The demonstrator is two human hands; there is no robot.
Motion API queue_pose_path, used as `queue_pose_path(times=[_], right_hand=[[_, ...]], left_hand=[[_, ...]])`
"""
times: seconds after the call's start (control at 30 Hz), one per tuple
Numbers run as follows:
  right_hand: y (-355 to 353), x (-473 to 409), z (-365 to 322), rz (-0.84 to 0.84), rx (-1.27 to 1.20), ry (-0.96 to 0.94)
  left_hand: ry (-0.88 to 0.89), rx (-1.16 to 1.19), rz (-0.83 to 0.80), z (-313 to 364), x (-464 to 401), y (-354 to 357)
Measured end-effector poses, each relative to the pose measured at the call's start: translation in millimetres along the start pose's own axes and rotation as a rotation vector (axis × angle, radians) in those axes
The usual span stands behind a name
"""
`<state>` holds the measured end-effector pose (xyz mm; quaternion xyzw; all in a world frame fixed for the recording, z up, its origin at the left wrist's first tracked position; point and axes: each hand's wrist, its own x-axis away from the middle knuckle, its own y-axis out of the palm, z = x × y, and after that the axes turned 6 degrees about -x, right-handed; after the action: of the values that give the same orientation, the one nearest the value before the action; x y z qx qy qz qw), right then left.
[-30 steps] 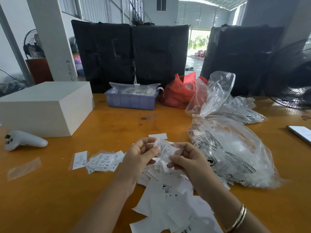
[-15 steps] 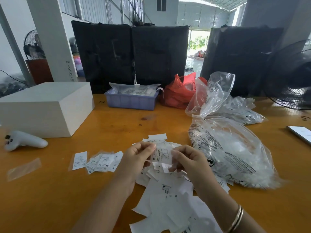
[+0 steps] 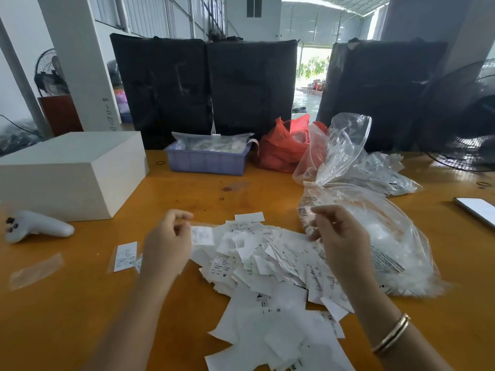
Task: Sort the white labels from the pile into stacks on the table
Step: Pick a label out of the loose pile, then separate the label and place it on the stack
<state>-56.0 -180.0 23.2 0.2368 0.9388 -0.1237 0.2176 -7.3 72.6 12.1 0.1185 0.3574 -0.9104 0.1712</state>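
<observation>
Above label pile (image 3: 267, 263) at table's (image 3: 80, 317) near edge: left hand (image 3: 168, 242) pinches sleeved label (image 3: 202, 235); right hand (image 3: 340, 236) fingers loosely curled, holding nothing visible.

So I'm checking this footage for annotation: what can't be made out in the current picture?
- Print on the label held by the left hand: motion-blurred, head view.
- The sorted stack: mostly hidden behind the left hand.
- Whether the right hand pinches anything: fingertips blurred.
- Contents of the blue tray: covered by plastic.
- The phone: cut off by the right edge.
</observation>
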Motion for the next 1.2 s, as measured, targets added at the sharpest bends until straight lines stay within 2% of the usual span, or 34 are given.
queue_pose_path(times=[0.1,0.13,0.23,0.4,0.47,0.53,0.63,0.77,0.97,1.1,1.17,1.2], right_hand=[[-19,-10,3,0.117,0.284,-0.215],[-25,-13,6,0.142,0.375,-0.233],[-44,-21,16,0.147,0.638,-0.097],[-60,-24,27,-0.055,0.999,0.215],[-59,-23,26,-0.157,1.08,0.279],[-57,-22,27,-0.2,1.12,0.28],[-57,-23,31,-0.126,1.079,0.216],[-56,-23,34,-0.013,0.961,0.136],[-56,-23,36,0.14,0.874,-0.001],[-52,-24,26,0.262,0.73,-0.272],[-45,-22,17,0.231,0.562,-0.437],[-39,-19,12,0.166,0.423,-0.44]], left_hand=[[-0.043,-0.252,-0.012,-12,-6,-6],[-0.069,-0.307,-0.027,-14,-7,-6],[-0.137,-0.485,-0.058,-18,-6,-8],[-0.166,-0.651,-0.116,-21,-5,-10],[-0.102,-0.712,-0.082,-20,-5,-9],[0.017,-0.675,0.005,-14,-2,-5],[0.255,-0.501,0.043,1,8,9],[0.528,-0.333,-0.106,15,24,28],[0.641,-0.243,-0.215,17,35,45],[0.659,-0.272,-0.242,17,38,50],[0.638,-0.296,-0.235,17,39,52],[0.618,-0.292,-0.239,18,39,52]])
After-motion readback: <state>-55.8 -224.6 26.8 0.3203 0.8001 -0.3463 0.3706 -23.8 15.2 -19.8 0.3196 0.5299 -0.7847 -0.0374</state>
